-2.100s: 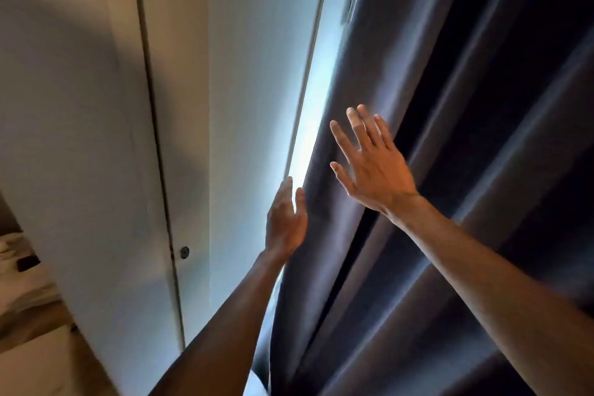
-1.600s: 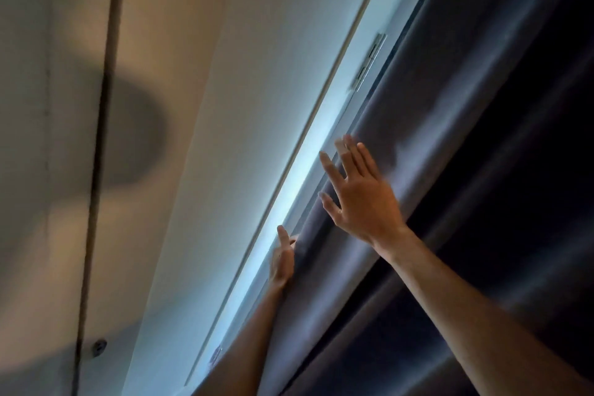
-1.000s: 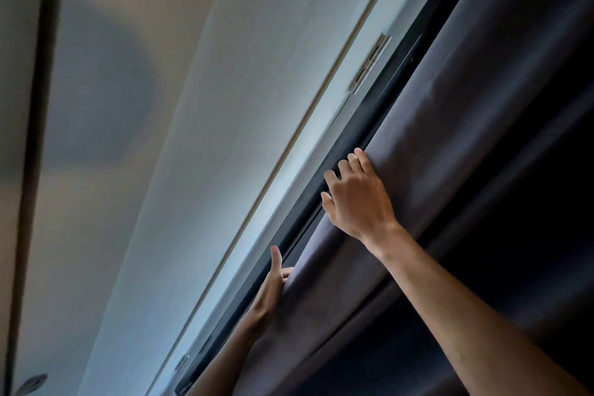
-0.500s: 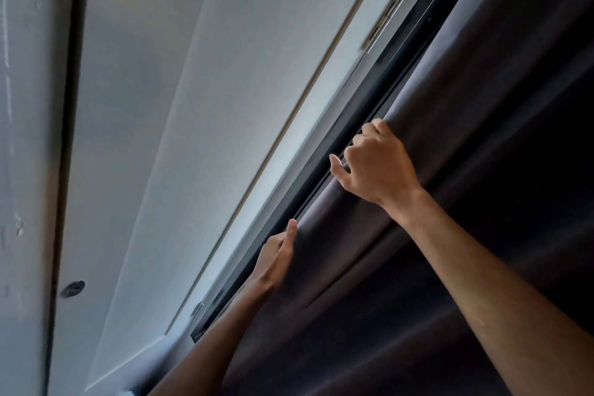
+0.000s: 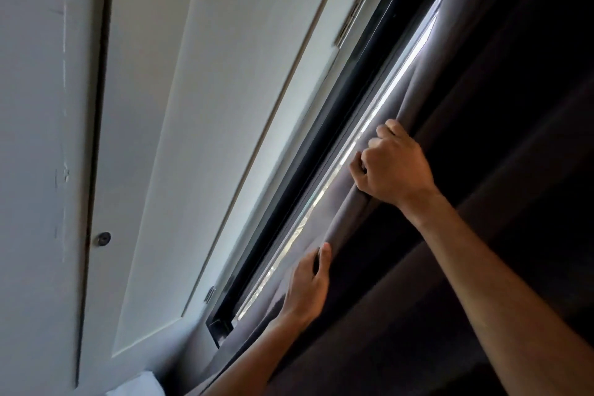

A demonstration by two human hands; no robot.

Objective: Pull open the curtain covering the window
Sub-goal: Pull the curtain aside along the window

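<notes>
A dark grey curtain (image 5: 466,106) hangs in folds over the right half of the view, which is tilted. Its left edge runs along a black window frame (image 5: 337,125). A thin bright strip of window (image 5: 363,135) shows between frame and curtain edge. My right hand (image 5: 392,167) is a fist, clenched on the curtain's edge, higher up. My left hand (image 5: 308,286) grips the same edge lower down, thumb on the front of the cloth and fingers hidden behind it.
A white panelled door or cupboard (image 5: 225,106) with a metal hinge (image 5: 350,19) stands left of the window. A narrower white panel (image 5: 41,170) with a small dark round knob (image 5: 102,238) fills the far left. Something white (image 5: 138,386) shows at the bottom edge.
Both hands went from flat against the cloth to gripping its edge. The edge has moved right, and a bright strip of window now shows beside the frame.
</notes>
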